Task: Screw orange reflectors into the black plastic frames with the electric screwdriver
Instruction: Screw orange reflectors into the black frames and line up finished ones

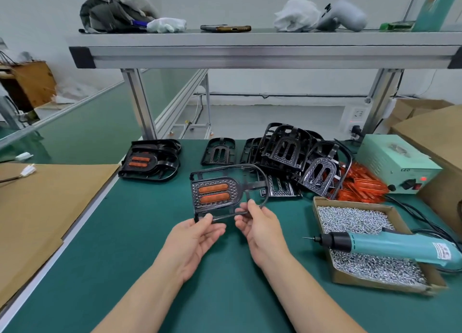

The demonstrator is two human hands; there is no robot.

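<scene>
Two hands hold one black frame (234, 189) over the middle of the bench (150, 232), left hand (197, 235) and right hand (260, 229) pinching its near edge with curled fingers (252, 206); orange reflectors (213, 188) sit in it, and the electric screwdriver (390, 245) lies by the right edge.

Single head-worn wide-angle view, faced forward and down over the green bench (140, 245), close above the left hand (197, 235) and right hand (261, 229), overhead shelf (250, 50) at top.
</scene>
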